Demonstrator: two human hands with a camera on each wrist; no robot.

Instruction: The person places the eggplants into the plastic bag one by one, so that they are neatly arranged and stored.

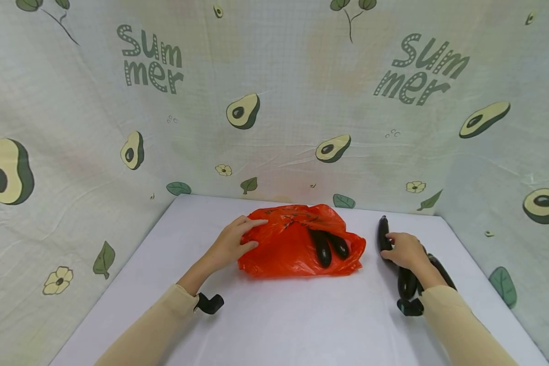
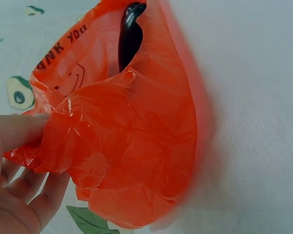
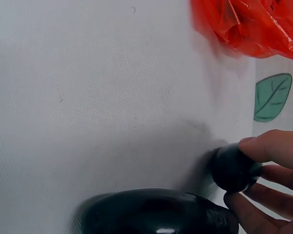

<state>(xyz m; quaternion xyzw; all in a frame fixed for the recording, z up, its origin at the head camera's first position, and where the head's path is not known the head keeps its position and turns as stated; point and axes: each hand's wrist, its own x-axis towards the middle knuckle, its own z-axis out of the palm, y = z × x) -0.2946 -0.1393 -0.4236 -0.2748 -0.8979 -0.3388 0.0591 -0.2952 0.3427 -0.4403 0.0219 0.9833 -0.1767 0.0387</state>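
A red plastic bag (image 1: 274, 256) lies in the middle of the table with its mouth raised. Two dark eggplants (image 1: 321, 249) show inside it. My left hand (image 1: 231, 240) pinches the bag's left edge, thumb on one side and fingers on the other in the left wrist view. Over on the right, my right hand (image 1: 407, 250) grips a long dark eggplant (image 1: 383, 231) between thumb and fingers; its rounded end (image 3: 234, 170) faces the right wrist camera. Another eggplant (image 3: 156, 214) lies right beside those fingers. More eggplants (image 1: 441, 272) are partly hidden under the right hand and wrist.
The white table (image 1: 302, 320) meets a cloth backdrop (image 1: 283, 76) printed with avocados and "summer" at its back and sides. A black wrist device sits on each wrist, the left one (image 1: 210, 304) close to the table.
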